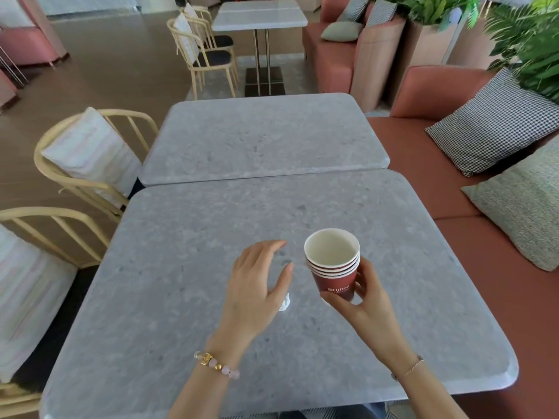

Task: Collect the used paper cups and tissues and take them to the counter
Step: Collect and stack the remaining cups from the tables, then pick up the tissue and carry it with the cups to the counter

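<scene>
I observe a nested stack of red paper cups with white interiors, upright and slightly tilted, over the right-centre of the near grey stone-topped table. The innermost cup appears empty. The right hand grips the stack low on its wall, thumb across the front and fingers curled round the far side. I cannot tell whether the base touches the tabletop.

Just left of the stack, the left hand hovers palm-down with fingers loosely extended and apart, gripping nothing I can see. A small piece of white crumpled tissue shows at the hand's thumb-side edge; contact cannot be confirmed.

A beaded pink and gold bracelet sits on the left wrist, and a thin chain bracelet on the right.

A second grey table abuts the far edge. Cream-framed chairs with striped cushions stand left. A terracotta upholstered bench runs right, carrying a checked cushion.
</scene>
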Demonstrator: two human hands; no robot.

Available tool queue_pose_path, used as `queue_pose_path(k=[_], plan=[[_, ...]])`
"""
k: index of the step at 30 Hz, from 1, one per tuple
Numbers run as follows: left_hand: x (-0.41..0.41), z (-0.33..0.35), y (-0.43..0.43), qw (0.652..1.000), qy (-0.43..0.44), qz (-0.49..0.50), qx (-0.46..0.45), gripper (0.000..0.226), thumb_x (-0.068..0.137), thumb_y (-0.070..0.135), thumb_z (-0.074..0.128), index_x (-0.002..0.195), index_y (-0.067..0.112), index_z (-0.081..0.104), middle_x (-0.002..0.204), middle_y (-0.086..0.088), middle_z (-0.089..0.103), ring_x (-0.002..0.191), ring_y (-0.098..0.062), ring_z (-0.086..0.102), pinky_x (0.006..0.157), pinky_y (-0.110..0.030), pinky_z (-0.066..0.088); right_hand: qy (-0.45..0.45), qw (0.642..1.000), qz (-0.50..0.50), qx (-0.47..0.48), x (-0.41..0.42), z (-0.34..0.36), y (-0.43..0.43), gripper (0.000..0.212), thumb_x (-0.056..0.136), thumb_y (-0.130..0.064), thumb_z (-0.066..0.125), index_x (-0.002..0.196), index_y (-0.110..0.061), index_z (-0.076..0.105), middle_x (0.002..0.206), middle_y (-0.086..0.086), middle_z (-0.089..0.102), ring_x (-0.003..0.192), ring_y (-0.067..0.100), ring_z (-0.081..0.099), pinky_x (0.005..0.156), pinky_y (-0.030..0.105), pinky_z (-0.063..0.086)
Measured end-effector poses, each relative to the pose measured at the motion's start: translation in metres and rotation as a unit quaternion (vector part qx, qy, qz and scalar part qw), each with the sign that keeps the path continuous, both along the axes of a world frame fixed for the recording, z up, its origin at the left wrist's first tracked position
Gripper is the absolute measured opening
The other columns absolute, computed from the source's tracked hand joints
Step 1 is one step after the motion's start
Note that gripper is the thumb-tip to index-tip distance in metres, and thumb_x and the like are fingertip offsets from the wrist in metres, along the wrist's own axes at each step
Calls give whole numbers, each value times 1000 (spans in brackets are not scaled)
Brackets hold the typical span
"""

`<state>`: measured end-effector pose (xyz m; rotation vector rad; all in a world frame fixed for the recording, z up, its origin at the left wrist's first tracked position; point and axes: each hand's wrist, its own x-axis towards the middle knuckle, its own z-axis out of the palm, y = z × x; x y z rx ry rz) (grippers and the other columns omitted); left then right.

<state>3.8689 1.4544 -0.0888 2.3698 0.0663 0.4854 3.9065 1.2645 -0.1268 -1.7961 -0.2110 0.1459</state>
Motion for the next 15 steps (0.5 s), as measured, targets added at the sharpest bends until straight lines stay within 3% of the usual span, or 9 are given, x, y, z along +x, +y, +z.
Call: queue_pose_path(k=[7, 15], plan=[[6, -11, 3, 980, -22, 9, 199, 38, 85, 33, 46, 104, 8, 67, 100, -5, 68, 92, -27, 64, 85, -42, 50, 14, 1000, -8, 7, 4, -2, -5, 64, 69, -15, 82, 115, -42, 48, 114, -21, 61, 104, -6, 57, 81, 4, 44], [1, -45, 1, 971, 53, -7, 232, 40, 84, 34, 45, 105, 10, 68, 100, -4, 68, 93, -26, 65, 88, -46, 50, 27, 1000, -8, 7, 9, -4, -8, 64, 69, -15, 83, 115, -43, 48, 111, -24, 62, 104, -5, 58, 80, 11, 48]])
